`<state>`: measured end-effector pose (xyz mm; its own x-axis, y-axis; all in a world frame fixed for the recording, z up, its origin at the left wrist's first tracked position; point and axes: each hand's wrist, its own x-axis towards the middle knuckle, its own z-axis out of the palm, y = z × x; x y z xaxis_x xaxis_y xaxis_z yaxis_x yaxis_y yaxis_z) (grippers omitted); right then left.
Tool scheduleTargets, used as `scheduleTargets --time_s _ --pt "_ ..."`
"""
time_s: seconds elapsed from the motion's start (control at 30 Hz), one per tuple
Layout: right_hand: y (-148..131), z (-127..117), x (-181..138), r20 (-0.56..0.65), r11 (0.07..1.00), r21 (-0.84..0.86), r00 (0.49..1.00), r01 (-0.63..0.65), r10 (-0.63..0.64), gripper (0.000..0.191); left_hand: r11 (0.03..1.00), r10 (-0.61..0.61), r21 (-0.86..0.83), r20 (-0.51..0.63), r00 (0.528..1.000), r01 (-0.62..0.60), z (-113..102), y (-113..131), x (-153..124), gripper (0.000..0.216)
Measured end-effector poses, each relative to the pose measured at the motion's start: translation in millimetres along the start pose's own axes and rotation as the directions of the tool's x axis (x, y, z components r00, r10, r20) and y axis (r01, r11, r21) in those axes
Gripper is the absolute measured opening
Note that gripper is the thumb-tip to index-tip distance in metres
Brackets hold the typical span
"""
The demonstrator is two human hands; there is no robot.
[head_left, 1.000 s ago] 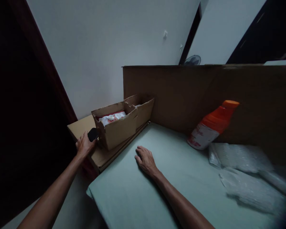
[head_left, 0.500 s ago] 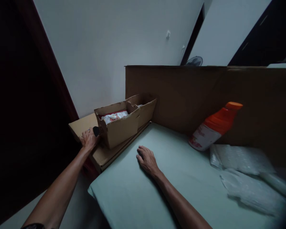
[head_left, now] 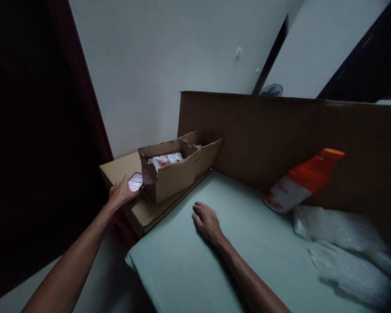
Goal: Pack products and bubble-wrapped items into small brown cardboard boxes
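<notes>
Over there on the left, the left hand [head_left: 120, 192] has its fingers closed on a phone [head_left: 135, 182], held above the flat carton [head_left: 121, 167], just beside the open box [head_left: 175, 181]; I can't tell whether the phone touches cardboard. As I judge it, having the phone in hand with its screen on is done, letting go isn't. The box's packet [head_left: 167, 160] lies untouched. The right hand [head_left: 207, 221] rests loosely bent on the green cloth [head_left: 182, 265], holding nothing, well apart from the orange bottle [head_left: 304, 182] and clear wrap [head_left: 340, 228] farther right. Half a second ago, the phone looked black; now it glows, while the right hand hasn't left its spot.
</notes>
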<state>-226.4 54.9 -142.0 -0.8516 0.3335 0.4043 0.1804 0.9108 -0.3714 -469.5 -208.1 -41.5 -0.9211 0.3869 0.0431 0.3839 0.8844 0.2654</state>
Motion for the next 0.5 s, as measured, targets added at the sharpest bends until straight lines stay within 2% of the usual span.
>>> scheduleTargets --time_s 0.5 --pt "1.5 -0.5 1.4 0.022 0.999 -0.039 1.0 -0.019 0.02 0.035 0.999 0.038 -0.011 -0.013 0.999 -0.038 4.9 -2.4 6.4 0.092"
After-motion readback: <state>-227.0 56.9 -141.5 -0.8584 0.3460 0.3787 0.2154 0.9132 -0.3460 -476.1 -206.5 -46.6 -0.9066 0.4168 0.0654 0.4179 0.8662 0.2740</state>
